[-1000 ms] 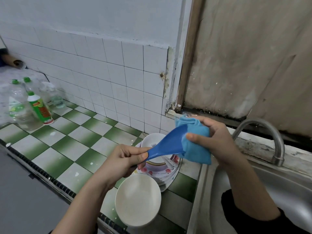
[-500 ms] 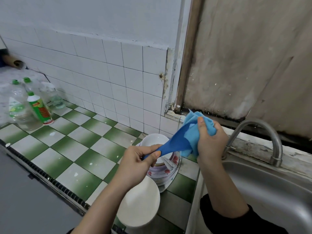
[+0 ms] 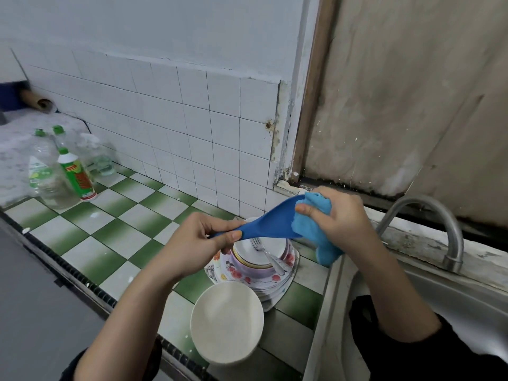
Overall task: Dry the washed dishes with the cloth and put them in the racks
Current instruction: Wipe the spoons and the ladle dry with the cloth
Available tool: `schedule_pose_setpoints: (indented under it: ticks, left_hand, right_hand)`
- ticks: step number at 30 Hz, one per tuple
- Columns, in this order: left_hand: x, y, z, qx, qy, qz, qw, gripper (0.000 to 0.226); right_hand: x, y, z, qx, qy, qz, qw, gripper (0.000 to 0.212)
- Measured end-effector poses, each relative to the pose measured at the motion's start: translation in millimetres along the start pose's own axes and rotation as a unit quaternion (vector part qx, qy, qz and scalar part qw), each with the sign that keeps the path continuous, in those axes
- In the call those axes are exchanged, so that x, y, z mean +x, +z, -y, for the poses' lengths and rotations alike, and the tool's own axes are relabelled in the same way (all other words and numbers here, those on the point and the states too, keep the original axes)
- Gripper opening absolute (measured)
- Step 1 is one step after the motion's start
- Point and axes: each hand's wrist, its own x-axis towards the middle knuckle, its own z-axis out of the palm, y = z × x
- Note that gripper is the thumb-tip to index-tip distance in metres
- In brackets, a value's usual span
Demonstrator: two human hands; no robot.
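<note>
— Where do we have the blue rice paddle [image 3: 269, 225]?
— In the air between our two hands, just above the stack of plates [image 3: 275, 283]. Our left hand [image 3: 198, 243] pinches its narrow handle end, thumb and fingers curled round it.
— And our right hand [image 3: 341, 218]?
— It grips the light blue cloth [image 3: 310, 232], which is bunched round the paddle's wide end. Our thumb presses the cloth onto the paddle, and a tail of cloth hangs below the hand.
— What do we see under the paddle?
— A flowered bowl [image 3: 255, 264] on top of the plates, with a fork [image 3: 265, 253] lying in it. Just beside the stack, nearer us, a plain white bowl [image 3: 226, 321] sits at the edge of the checked tabletop [image 3: 110, 232].
— And further off?
— The sink [image 3: 467, 303] and tap [image 3: 450, 232] are on our right. The bottles [image 3: 77, 174] stand well apart at the far left.
</note>
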Motion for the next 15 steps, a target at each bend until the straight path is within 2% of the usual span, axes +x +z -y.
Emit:
schedule_pose_setpoints:
  ticks: [3,5,7,8,10,12,14,15]
  left_hand:
    - [-1.4,-7.0,-11.6,0.027,0.016,-0.01,0.999,0.029]
    - [-1.8,-13.0,-16.1,0.078,0.02,-0.02,0.997,0.027]
    - [-2.9,-15.6,-19.4,0.114,0.015,-0.014,0.993,0.027]
    - [-3.1,-14.3,-21.6,0.128,0.017,-0.004,0.992,0.029]
    - [-0.7,-8.8,-25.0,0.164,0.034,0.012,0.986,0.03]
    - [2.3,-4.1,-29.9,0.213,0.051,0.01,0.976,0.025]
    - [2.9,-1.4,-35.0,0.276,0.072,0.001,0.958,0.022]
    - [2.0,-0.7,-36.1,0.302,0.084,-0.004,0.95,0.02]
  right_hand:
    - [2.1,-8.3,2.2,-0.018,-0.038,-0.034,0.999,0.017]
    - [1.2,-17.0,7.9,0.009,-0.06,-0.077,0.995,0.021]
    - [1.0,-24.0,15.9,0.013,-0.11,-0.077,0.991,0.027]
    - [1.7,-24.9,21.2,-0.004,-0.145,-0.048,0.988,0.031]
    - [4.0,-18.9,31.9,-0.07,-0.188,0.08,0.977,0.042]
    - [8.1,-7.2,39.3,-0.187,-0.201,0.218,0.937,0.047]
    - [11.7,1.6,42.3,-0.262,-0.182,0.283,0.904,0.045]
    - [13.3,2.0,43.0,-0.252,-0.169,0.295,0.906,0.042]
